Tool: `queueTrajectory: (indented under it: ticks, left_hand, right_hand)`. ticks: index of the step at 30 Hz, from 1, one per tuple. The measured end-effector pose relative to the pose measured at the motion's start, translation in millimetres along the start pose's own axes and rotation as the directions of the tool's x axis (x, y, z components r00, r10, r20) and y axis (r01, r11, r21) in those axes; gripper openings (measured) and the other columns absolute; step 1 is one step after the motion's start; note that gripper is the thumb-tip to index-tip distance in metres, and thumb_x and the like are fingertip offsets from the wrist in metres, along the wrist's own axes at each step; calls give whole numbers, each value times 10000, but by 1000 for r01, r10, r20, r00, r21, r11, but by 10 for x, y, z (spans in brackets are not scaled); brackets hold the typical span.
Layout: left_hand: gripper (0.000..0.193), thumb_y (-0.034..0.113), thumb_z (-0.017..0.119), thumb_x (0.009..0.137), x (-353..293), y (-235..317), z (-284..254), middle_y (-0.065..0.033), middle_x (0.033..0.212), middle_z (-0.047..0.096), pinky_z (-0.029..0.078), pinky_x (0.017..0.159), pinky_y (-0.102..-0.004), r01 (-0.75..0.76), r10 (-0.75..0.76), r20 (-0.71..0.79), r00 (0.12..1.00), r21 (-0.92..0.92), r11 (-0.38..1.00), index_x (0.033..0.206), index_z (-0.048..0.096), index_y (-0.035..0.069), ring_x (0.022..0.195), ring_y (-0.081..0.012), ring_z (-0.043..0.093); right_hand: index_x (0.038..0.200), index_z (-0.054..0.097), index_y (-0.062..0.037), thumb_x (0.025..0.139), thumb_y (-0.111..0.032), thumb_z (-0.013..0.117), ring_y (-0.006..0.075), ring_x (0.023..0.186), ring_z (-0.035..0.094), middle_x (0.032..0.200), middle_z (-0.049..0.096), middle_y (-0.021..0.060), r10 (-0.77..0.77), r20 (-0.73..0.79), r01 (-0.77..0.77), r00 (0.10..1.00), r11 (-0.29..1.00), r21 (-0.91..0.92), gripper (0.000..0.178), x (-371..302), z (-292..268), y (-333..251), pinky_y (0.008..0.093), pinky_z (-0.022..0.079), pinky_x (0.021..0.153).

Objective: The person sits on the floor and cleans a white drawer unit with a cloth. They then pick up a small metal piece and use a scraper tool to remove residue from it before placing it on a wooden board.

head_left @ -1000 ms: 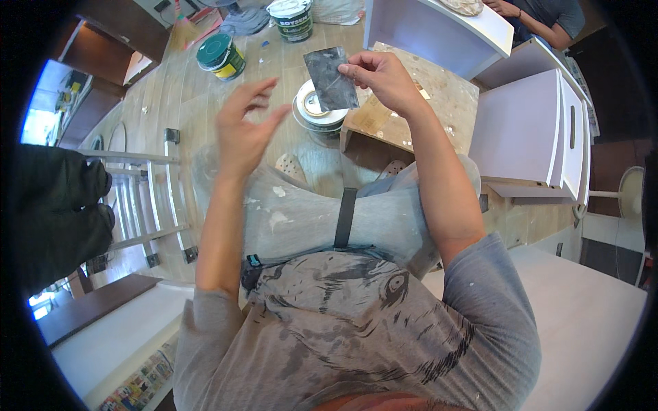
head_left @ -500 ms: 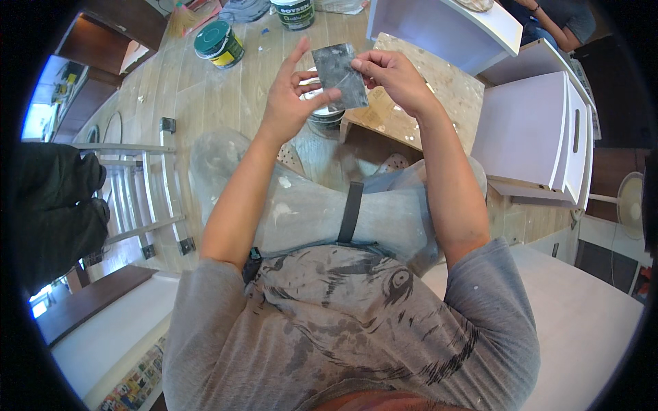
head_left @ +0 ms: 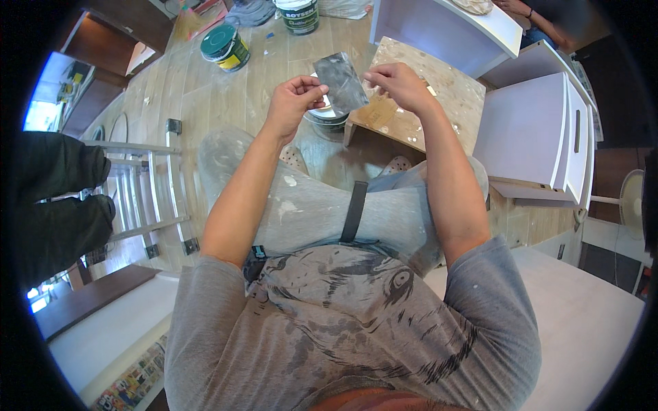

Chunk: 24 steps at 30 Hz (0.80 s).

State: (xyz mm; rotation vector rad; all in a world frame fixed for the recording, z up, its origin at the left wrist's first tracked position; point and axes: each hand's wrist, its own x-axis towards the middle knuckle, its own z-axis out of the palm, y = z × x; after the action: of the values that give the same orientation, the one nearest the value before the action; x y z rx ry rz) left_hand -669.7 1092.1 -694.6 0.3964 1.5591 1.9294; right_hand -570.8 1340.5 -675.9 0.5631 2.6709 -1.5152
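Note:
A dark grey rectangular sheet of sandpaper, smudged with pale dust, is held up in front of me. My left hand pinches its left edge between thumb and fingers. Just off the sheet's right edge, my right hand is loosely bent, its fingers apart and nothing visible in them. Below and behind the sandpaper stands an uncovered bucket with white around its top, partly hidden by the sheet.
A low wooden bench with pale spots stands right of the bucket. White panels fill the right side. At left stands an aluminium ladder. A green-lidded pail sits on the floor. Another person's arm shows far right.
My right fingers have let go of the sandpaper's right edge and moved slightly away. My left fingers have closed in on its left edge, and the sheet has tilted.

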Motion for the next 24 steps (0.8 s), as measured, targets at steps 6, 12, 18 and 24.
queueTrajectory:
  ticks: [6,12,18,24]
  left_hand:
    - [115,57,710,887,55,-67,-156,-37,878,644,562,701,-281,55,-64,-206,976,-49,997,968,630,36,794,-133,637]
    - [102,70,688,890,45,-84,-115,-16,871,638,542,710,-299,143,-143,-200,969,-17,990,962,616,76,787,-133,630]
    - [79,77,668,903,57,-148,-179,-3,856,641,533,710,-306,235,-224,-162,961,47,971,956,612,92,774,-129,629]
    - [71,53,664,879,99,-200,-170,-24,852,640,525,671,-301,197,-178,-242,954,58,979,935,621,63,771,-139,629]
  right_hand:
    - [1302,560,-57,661,-389,920,300,1144,650,1198,674,154,281,-223,-359,933,710,-606,807,-92,166,175,434,534,919]
    - [1344,512,-53,590,-392,960,312,1153,648,1215,677,171,414,-121,-407,902,726,-554,940,14,211,279,432,531,921]
    - [1338,508,-51,563,-386,972,335,1234,588,1361,567,174,463,-83,-426,883,714,-555,964,84,186,282,445,525,967]
    - [1289,544,-32,512,-427,969,415,1234,527,1338,497,215,106,-125,-162,986,750,-642,970,-205,632,145,461,516,990]
